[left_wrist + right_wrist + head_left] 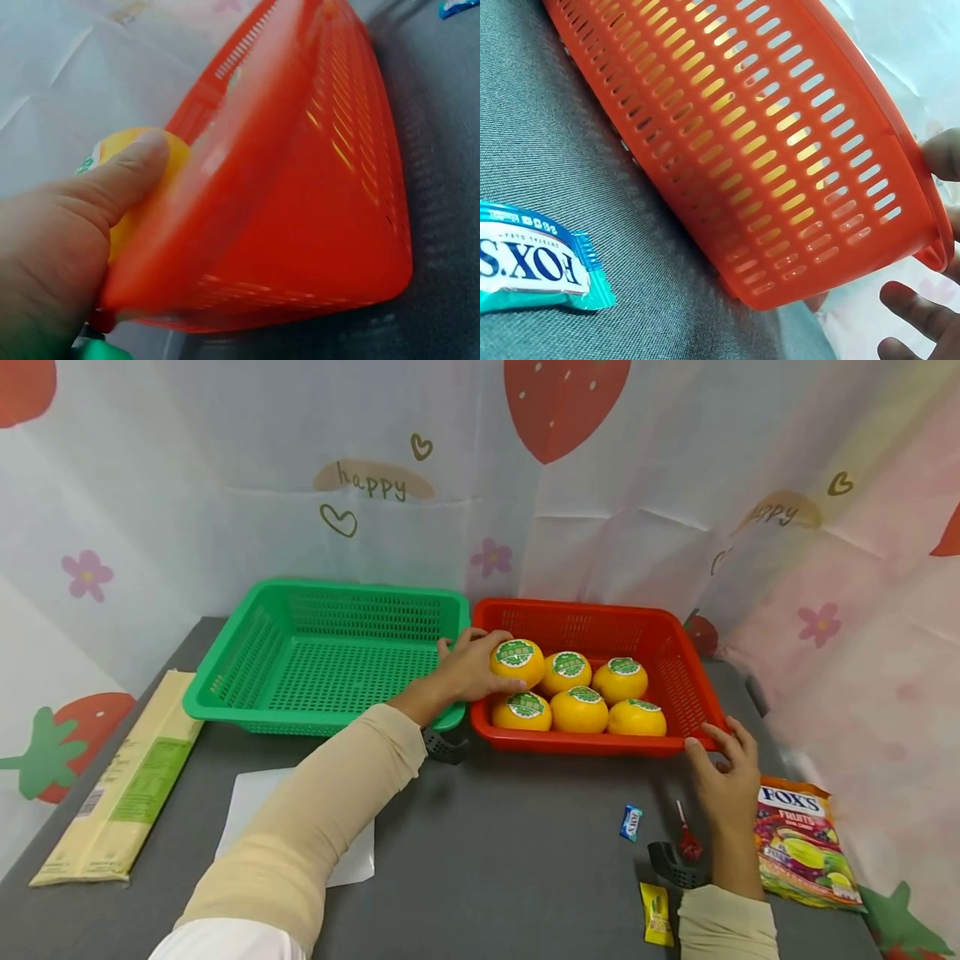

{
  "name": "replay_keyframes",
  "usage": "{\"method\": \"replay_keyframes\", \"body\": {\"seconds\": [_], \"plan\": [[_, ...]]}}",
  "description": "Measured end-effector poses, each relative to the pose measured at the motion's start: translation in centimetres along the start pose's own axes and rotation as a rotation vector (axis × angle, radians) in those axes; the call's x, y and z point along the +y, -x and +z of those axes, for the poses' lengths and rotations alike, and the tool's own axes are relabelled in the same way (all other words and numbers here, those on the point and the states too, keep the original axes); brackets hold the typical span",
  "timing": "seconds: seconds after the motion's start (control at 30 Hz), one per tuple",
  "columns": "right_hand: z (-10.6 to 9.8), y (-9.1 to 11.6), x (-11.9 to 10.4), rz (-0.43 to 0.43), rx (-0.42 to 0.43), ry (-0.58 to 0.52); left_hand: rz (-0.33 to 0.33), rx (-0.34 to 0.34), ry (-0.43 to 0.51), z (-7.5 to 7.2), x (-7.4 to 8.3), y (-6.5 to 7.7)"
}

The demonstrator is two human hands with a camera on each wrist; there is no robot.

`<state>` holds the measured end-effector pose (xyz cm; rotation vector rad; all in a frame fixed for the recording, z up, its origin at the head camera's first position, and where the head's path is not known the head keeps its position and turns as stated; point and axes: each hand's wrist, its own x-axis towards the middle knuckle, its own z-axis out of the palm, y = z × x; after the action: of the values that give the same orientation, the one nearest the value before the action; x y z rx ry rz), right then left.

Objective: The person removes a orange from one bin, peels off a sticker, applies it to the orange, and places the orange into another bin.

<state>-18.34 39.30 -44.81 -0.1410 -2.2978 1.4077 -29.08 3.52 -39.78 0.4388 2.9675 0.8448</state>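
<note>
My left hand (471, 667) grips an orange (517, 662) with a green-and-white sticker, at the left end of the red basket (577, 744). In the left wrist view the thumb (139, 169) lies across that orange, beside the basket rim. Several more stickered oranges (579, 710) sit in the basket, and their yellow shows through its slots in the right wrist view. At the basket's front right corner, my right hand (727, 777) holds the rim between thumb and fingers. Part of this hand falls outside the right wrist view.
A green basket (330, 718) stands left of the red one. On the grey table lie a long yellowish packet (123, 785), a white sheet (352, 860), a blue FOX'S candy (631, 822), a yellow candy (656, 914), a red lollipop (688, 843) and a FOX'S bag (802, 847).
</note>
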Motion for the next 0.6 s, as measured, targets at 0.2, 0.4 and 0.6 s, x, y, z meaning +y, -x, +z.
{"method": "replay_keyframes", "body": {"seconds": [0.2, 0.4, 0.6], "plan": [[-0.25, 0.05, -0.21, -0.009, -0.004, 0.006, -0.019, 0.003, -0.042, 0.11, -0.07, -0.13], [-0.11, 0.22, -0.29, -0.006, -0.004, -0.001, -0.032, 0.025, -0.067, 0.07, -0.09, 0.02], [-0.20, -0.19, -0.17, -0.020, -0.008, -0.007, -0.024, 0.037, -0.061, 0.11, -0.03, 0.14]]}}
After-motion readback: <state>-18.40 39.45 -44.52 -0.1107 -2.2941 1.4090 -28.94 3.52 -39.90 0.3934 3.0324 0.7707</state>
